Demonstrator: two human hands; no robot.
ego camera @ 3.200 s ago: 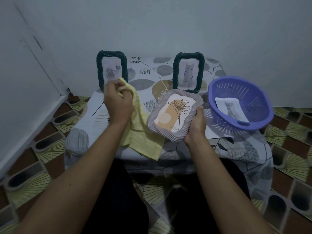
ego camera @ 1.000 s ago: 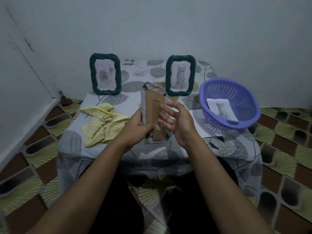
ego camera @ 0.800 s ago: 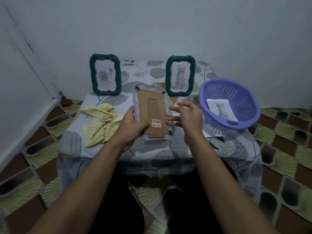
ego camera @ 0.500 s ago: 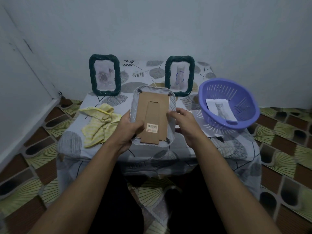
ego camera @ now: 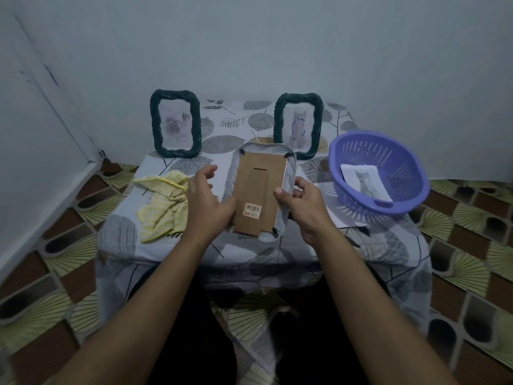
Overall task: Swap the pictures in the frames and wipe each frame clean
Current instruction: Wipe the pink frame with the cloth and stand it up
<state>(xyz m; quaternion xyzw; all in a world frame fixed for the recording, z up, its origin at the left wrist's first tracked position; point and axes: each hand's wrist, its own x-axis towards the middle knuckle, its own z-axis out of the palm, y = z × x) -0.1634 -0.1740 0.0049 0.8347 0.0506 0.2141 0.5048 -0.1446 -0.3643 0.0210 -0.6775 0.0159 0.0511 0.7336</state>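
A grey ribbed picture frame (ego camera: 263, 149) is held over the table's front, its back towards me. Its brown cardboard backing (ego camera: 259, 187) shows a folded stand and a barcode sticker. My right hand (ego camera: 302, 207) grips the frame's right edge, thumb on the backing. My left hand (ego camera: 206, 204) holds the lower left edge with the thumb, while its index and middle fingers are lifted off to the left. A crumpled yellow cloth (ego camera: 161, 201) lies on the table to the left. Two dark green frames (ego camera: 154, 126) (ego camera: 277, 120) stand upright at the back, each with a pale picture.
A purple plastic basket (ego camera: 337, 162) sits at the table's right, holding a loose cat photo (ego camera: 365, 182). The small table wears a leaf-print cloth (ego camera: 236, 126) and stands against a grey wall. Patterned floor tiles surround it.
The yellow cloth was put down on the left. The grey frame was turned so its back faces me, and both hands settled on its edges. My left fingers have just lifted off.
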